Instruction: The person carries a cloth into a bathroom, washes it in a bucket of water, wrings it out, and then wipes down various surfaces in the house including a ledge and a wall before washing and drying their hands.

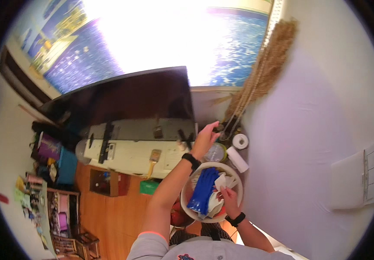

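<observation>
My left hand (207, 136) is stretched forward beside the television's edge, fingers apart, near the dark container at the foot of some dried reed stalks. Nothing shows between its fingers. Over a white round basin (187, 208), my right hand (230, 197) pinches a thin white sheet (220, 180), perhaps paper or cloth. Inside the basin lies a bundle of blue gloves (203, 190), partly in clear plastic. White crumpled material (215, 204) lies beside it, along with some red items partly hidden by my right hand.
Beyond the basin stand a clear lidded tub (215, 152), a white roll (240, 141) and a white cylinder (237, 159). A paintbrush (154, 160) lies on the white cabinet (130, 162) before a large television (135, 100). Tall dried reeds (271, 61) lean by the right wall.
</observation>
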